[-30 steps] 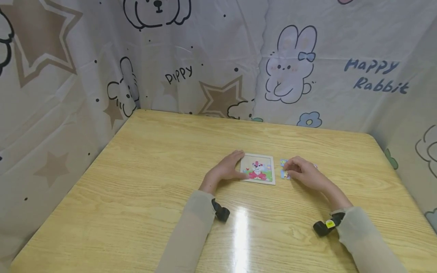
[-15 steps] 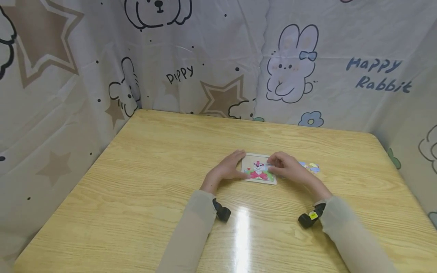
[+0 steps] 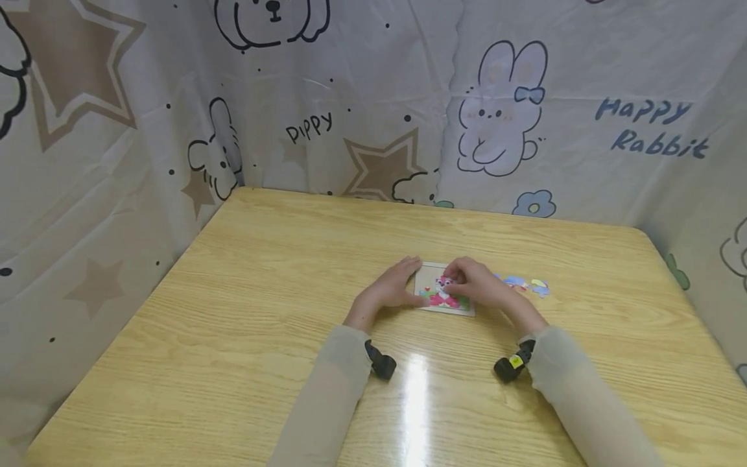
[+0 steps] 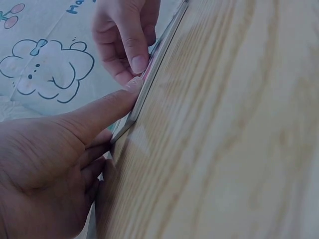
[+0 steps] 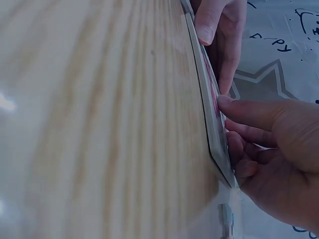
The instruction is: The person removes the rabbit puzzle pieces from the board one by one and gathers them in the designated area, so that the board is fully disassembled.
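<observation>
Puzzle board [image 3: 428, 280]: off-wh. rim; pic. of pink-&-wh. animal, grn. at foot.
Loose pieces [image 3: 515, 281]: mostly lt. blue, w/ some yel.
Table [image 3: 262, 292]: yel.-brn. wood grain.
Curtain [image 3: 362, 71]: off-wh. w/ brn. stars, blk. line-drawn animals, lettering blk. & blue.
Sleeves [image 3: 327, 395]: plain beige.
Wrist cams [image 3: 383, 366]: blk.; R one w/ yel. patch.

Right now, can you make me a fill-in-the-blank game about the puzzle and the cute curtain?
1. In the head view, the left hand touches the ____ side of the jigsaw puzzle board.
2. In the same view, the loose jigsaw pieces lie to the ____ of the board.
3. The bow on the rabbit drawing is coloured ____.
4. The handwriting beside that drawing reads "Happy ____".

Missing words: left; right; blue; Rabbit.
</observation>
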### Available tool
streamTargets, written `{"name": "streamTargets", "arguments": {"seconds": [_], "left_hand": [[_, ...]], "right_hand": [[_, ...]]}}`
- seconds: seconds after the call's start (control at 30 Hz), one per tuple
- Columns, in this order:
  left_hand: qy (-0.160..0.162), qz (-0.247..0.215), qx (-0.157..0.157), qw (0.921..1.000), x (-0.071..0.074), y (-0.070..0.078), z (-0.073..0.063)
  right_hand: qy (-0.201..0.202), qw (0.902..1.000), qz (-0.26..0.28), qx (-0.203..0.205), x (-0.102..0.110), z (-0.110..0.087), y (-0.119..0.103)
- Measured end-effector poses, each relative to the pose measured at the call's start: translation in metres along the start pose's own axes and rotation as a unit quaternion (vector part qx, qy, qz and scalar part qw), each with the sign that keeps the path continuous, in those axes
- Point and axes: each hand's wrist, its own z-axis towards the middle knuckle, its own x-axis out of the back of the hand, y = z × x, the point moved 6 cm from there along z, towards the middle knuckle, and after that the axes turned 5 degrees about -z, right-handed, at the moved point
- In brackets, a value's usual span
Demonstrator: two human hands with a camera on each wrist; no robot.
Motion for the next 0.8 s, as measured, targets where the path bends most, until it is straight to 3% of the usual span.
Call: {"name": "streamTargets", "arguments": {"seconds": [0.33, 0.57, 0.8], "left_hand": [[0.001, 0.006, -0.001, 1.0000, 0.000, 0.001, 0.001], [-0.001, 0.010, -0.001, 1.0000, 0.000, 0.001, 0.001], [-0.001, 0.008, 0.000, 1.0000, -0.001, -0.001, 0.001]], "right_hand": [[-0.027, 0.9989, 0.032, -0.021, -0.002, 0.001, -0.003], [-0.012, 0.9991, 0.036, -0.019, -0.002, -0.001, -0.004], [0.014, 0.9995, 0.025, 0.014, -0.002, -0.004, -0.013]]}}
